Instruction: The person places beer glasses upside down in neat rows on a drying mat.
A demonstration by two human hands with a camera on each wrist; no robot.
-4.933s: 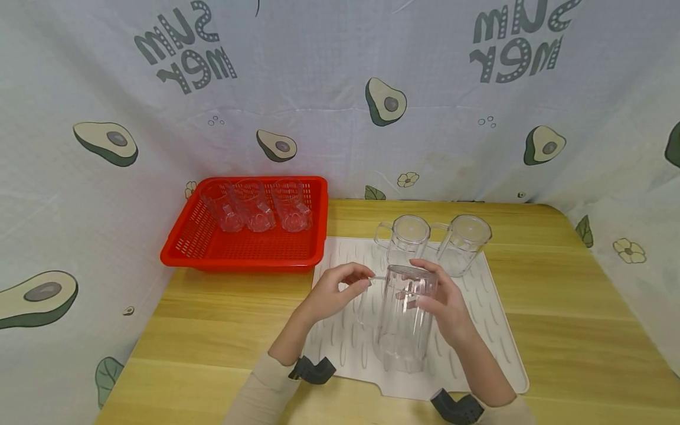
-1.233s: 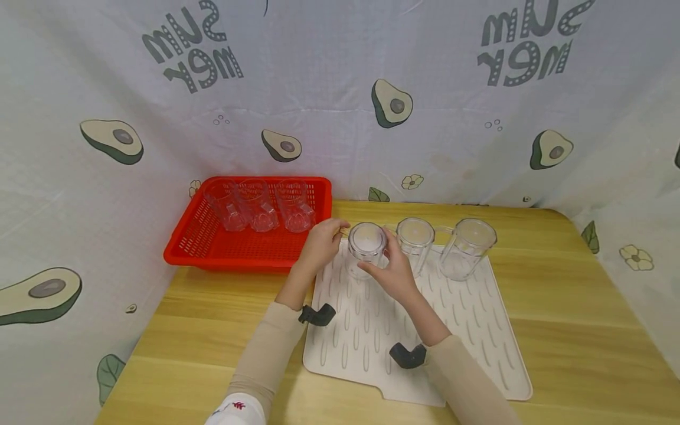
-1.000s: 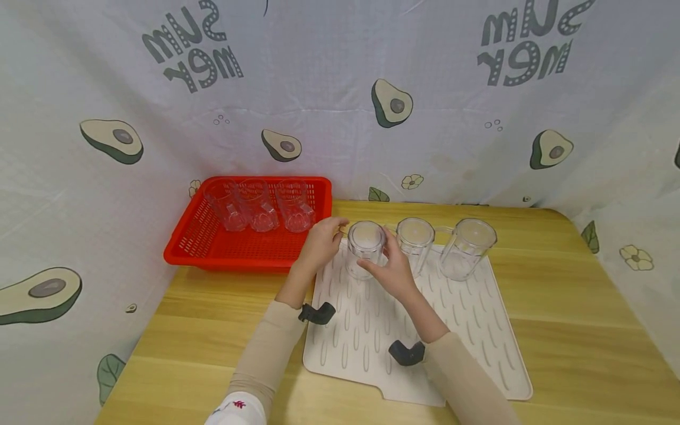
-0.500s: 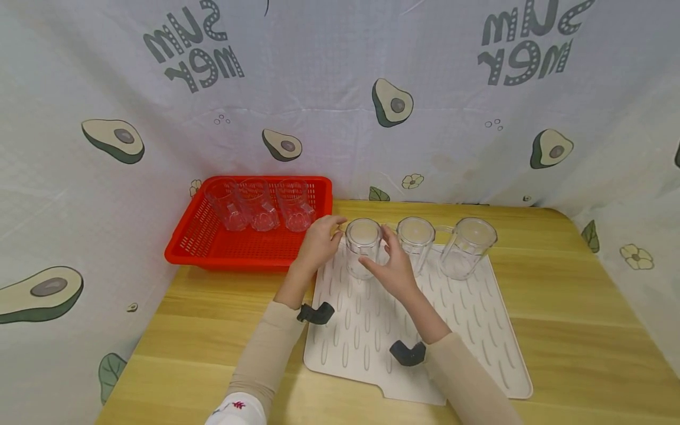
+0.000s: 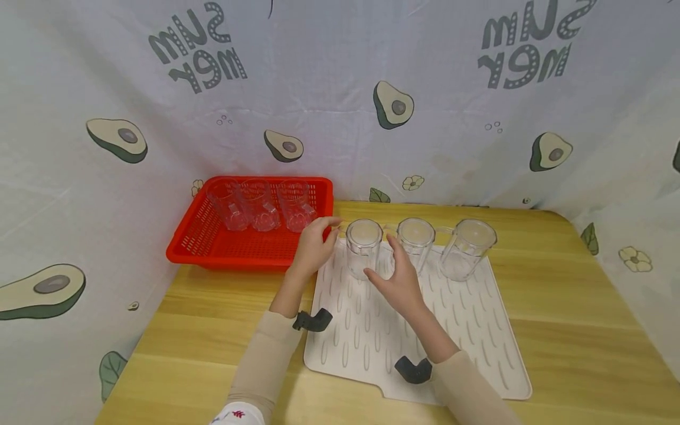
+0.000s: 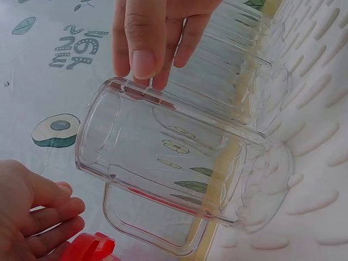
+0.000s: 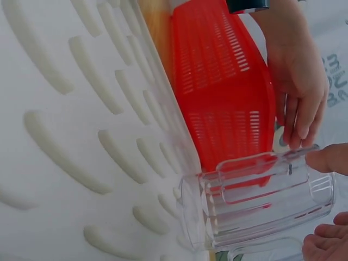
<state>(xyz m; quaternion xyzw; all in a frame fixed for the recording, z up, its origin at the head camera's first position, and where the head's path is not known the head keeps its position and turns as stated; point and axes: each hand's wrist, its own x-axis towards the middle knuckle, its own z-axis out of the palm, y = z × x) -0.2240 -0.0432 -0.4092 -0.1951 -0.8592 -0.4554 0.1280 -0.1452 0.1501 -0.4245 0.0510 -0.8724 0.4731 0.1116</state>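
Observation:
A clear glass mug (image 5: 363, 251) stands upside down on the white ridged drying mat (image 5: 366, 336), its handle pointing left. Beside the handle is my left hand (image 5: 313, 245), fingers loosely bent and holding nothing; the left wrist view shows a gap between this hand (image 6: 38, 212) and the mug (image 6: 163, 157). To the mug's right my right hand (image 5: 397, 282) has thumb and fingers spread, with nothing gripped. From the right wrist view, its thumb (image 7: 329, 159) overlaps the mug's upper end; contact is unclear. Two more inverted mugs, a middle one (image 5: 416, 242) and a right one (image 5: 467, 251), complete the row.
A red plastic basket (image 5: 244, 260) sits at the back left of the wooden table (image 5: 574, 307), with three clear mugs (image 5: 296, 206) lying along its far side. Behind hangs a white curtain (image 5: 329, 65) printed with avocados.
Earlier, both hands held the mug above the mat's near part. It moved back to the row's left end and was set upside down; both hands have since let go and drawn slightly apart.

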